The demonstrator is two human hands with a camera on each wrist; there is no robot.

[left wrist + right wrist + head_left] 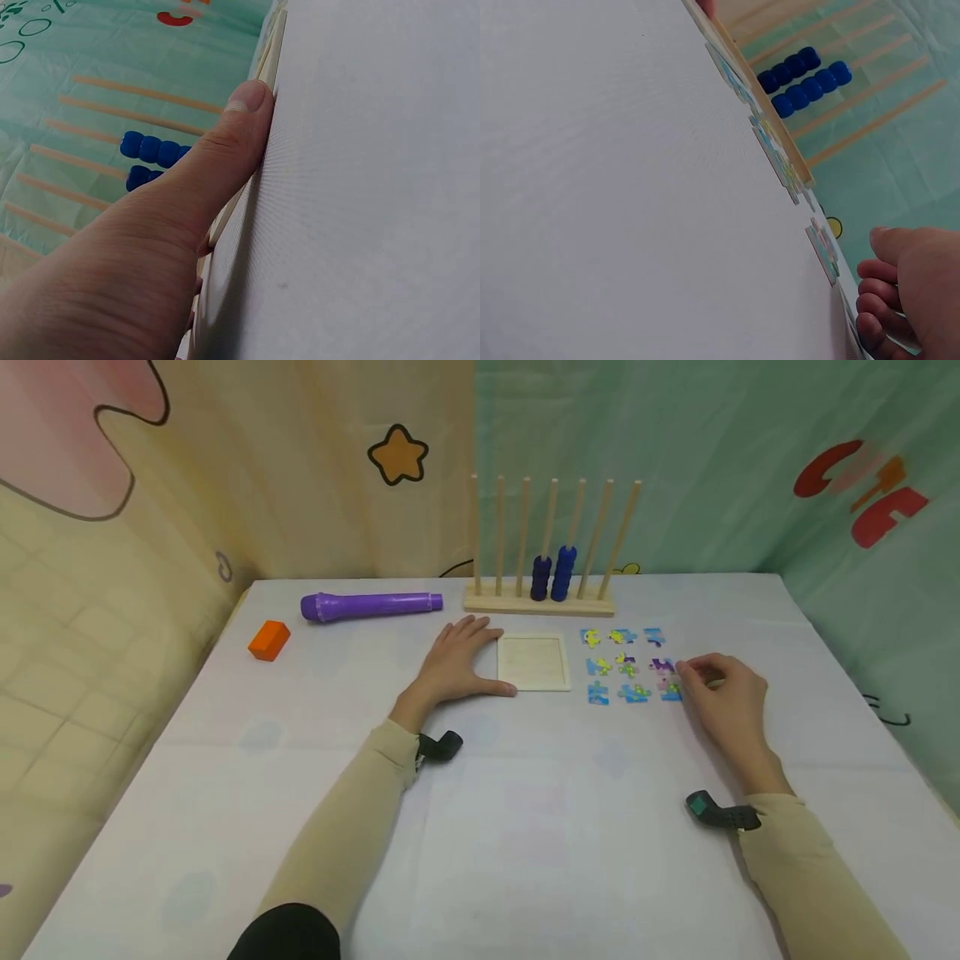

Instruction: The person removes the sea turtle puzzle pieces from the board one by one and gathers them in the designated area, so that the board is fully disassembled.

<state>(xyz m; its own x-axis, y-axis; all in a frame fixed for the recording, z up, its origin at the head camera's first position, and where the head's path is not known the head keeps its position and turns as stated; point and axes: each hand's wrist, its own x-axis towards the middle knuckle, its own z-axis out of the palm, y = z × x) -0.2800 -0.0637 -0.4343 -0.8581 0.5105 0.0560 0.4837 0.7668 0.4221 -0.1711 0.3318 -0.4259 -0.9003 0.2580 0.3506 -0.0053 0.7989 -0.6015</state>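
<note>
My left hand rests at the left side of a square wooden puzzle tray, fingers spread toward its upper left corner. Its thumb lies along the tray's near edge. To the right of the tray, several colourful jigsaw pieces lie apart in three rows. My right hand is at the right end of these rows, thumb and index fingertips beside a purple-and-blue piece. In the right wrist view its fingers curl loosely, and no piece shows between them.
Behind the tray stands a wooden bead rack with upright pegs and dark blue beads on two of them. A purple toy microphone and an orange block lie at the far left. Printed curtains border the white table.
</note>
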